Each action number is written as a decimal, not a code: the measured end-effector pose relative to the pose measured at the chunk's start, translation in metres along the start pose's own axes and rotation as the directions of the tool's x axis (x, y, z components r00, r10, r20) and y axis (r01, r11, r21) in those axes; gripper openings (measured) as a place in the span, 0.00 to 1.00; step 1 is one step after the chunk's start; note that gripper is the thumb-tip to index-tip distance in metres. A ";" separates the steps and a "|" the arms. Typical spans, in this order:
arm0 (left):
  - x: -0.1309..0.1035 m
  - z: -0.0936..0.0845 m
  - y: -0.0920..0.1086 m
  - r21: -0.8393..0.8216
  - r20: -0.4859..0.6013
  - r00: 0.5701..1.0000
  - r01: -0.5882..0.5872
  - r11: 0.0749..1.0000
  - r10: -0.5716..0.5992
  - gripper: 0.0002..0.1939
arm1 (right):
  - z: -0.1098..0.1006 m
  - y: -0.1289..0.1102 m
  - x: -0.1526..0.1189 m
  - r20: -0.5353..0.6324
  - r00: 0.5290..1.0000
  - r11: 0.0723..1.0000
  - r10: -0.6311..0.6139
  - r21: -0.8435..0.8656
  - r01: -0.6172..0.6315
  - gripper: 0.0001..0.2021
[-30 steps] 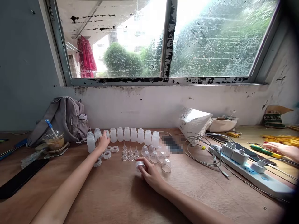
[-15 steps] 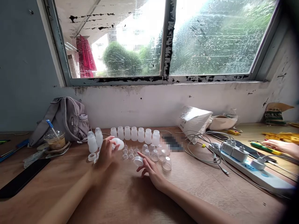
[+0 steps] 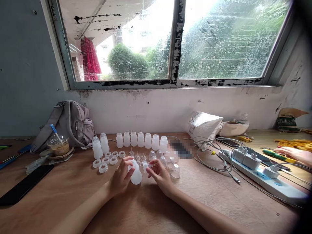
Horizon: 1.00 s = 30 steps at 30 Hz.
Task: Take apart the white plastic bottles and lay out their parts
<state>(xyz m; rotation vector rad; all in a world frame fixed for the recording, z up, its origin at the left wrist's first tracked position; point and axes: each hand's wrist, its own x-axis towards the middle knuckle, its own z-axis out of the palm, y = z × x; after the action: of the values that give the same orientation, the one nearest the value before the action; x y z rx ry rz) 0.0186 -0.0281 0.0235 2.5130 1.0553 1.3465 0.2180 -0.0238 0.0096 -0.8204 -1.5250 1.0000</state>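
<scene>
Bottle (image 3: pixel 136 178) tilts, wide end low, long axis slanting up-left; I see left hand (image 3: pixel 121 178), angled inward, pinching it, right hand (image 3: pixel 161 176) pinching clear ring (image 3: pixel 145 166).

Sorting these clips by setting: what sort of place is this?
Probably an indoor workroom: bottles stand in a row on a table below a window, with a power strip and another person's hand at right.

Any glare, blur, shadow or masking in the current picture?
Head view: the window is partly blown out white; glare tops the white bag; pixelation masks part of the table; soft shadow lies between the left forearm and right forearm.
</scene>
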 end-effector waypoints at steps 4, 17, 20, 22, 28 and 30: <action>-0.002 0.008 0.001 -0.106 -0.004 0.999 0.045 0.993 -0.046 0.11 | 0.000 0.002 0.001 0.010 1.000 1.000 -0.007 0.004 0.007 0.15; 0.002 0.004 0.000 0.020 0.029 0.998 0.056 0.998 -0.056 0.24 | -0.005 -0.005 0.003 -0.060 0.994 0.995 -0.093 -0.052 0.090 0.13; 0.001 0.002 -0.004 0.153 0.064 0.997 -0.043 0.987 0.034 0.25 | -0.004 -0.005 0.001 0.005 0.994 0.991 -0.112 -0.080 0.112 0.13; 0.000 0.003 -0.005 0.204 0.078 0.993 -0.106 0.973 0.092 0.24 | -0.003 -0.005 0.000 0.044 0.992 0.989 -0.116 -0.088 0.120 0.13; -0.001 0.003 -0.004 0.289 0.088 0.980 -0.195 0.937 0.177 0.23 | -0.003 -0.004 -0.003 0.070 0.988 0.983 -0.137 -0.112 0.145 0.11; -0.001 0.003 -0.004 0.298 0.090 0.981 -0.191 0.935 0.172 0.24 | -0.004 -0.003 -0.003 0.066 0.988 0.979 -0.136 -0.144 0.145 0.10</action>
<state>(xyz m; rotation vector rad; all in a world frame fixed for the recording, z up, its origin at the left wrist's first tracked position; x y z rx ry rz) 0.0185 -0.0249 0.0199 2.9220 1.1182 1.2173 0.2230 -0.0270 0.0118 -0.7814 -1.6963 0.8187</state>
